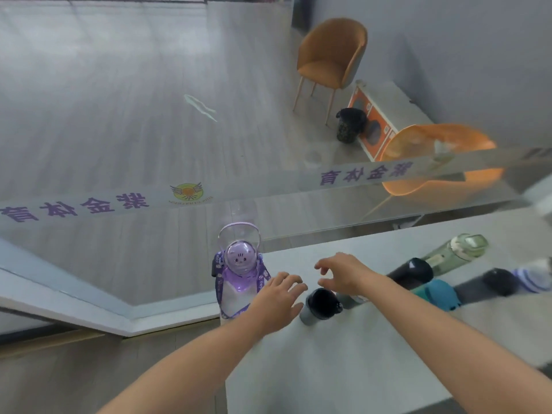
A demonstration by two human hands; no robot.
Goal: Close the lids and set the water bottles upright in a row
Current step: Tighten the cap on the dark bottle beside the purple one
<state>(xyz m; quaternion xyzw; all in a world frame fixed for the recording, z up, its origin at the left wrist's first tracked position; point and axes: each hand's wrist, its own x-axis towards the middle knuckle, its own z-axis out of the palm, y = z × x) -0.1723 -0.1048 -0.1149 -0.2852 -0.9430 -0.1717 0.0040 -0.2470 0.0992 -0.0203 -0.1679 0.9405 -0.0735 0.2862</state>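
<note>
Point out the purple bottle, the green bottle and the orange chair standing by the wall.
purple bottle point(239, 289), head view, on its clear body below the dome lid.
green bottle point(448, 253), head view, on its pale side, lying down.
orange chair point(330, 67), head view, on the seat cushion.

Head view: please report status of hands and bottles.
Left hand and right hand open, empty. Purple cat-face bottle upright; grey black-lidded bottle and green clear bottle lying down. Path clear.

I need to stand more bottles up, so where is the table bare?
Bare table lies between the forearms, nearer than the grey bottle. Crowded along the far edge: purple bottle, left hand, right hand, then lying black, teal and green bottles.
</note>
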